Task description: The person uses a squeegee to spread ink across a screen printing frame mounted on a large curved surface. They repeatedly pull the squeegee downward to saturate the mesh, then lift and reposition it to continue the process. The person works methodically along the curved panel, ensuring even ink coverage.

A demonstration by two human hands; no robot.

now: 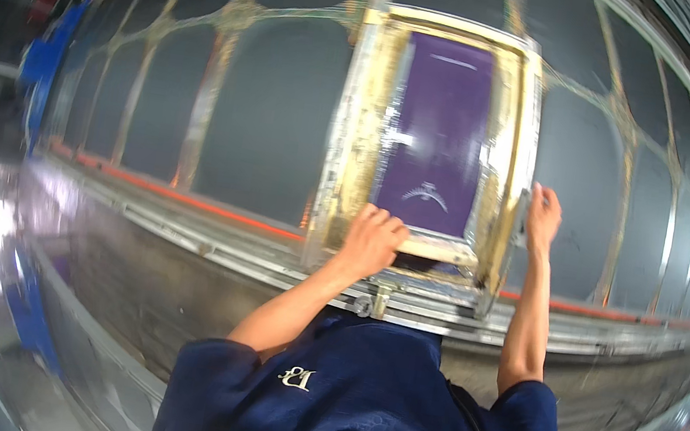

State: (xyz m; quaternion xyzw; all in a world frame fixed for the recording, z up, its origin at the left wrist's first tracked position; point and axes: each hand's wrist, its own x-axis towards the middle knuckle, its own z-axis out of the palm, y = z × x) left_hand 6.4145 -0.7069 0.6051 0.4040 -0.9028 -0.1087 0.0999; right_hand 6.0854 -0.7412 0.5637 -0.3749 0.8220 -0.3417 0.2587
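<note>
In front of me lies a screen-printing frame (527, 135), with metal rails and yellowish, ink-stained inner borders. Its middle is a purple screen panel (440, 132) with a small pale arc-shaped design near the close end. My left hand (374, 242) is closed around the left end of a pale squeegee bar (437, 250), which lies crosswise at the near end of the panel. My right hand (544, 219) is closed at the frame's outer right edge, beside a small grey fitting (523, 216). The fingertips there are partly hidden, but they appear to grip the side rail.
Dark panels (275, 117) divided by pale, stained strips spread along the long table to both sides. A metal rail (200, 244) and an orange strip (230, 214) run along the near edge. A clamp-like fitting (382, 300) sits below the frame. Blue equipment (52, 69) stands far left.
</note>
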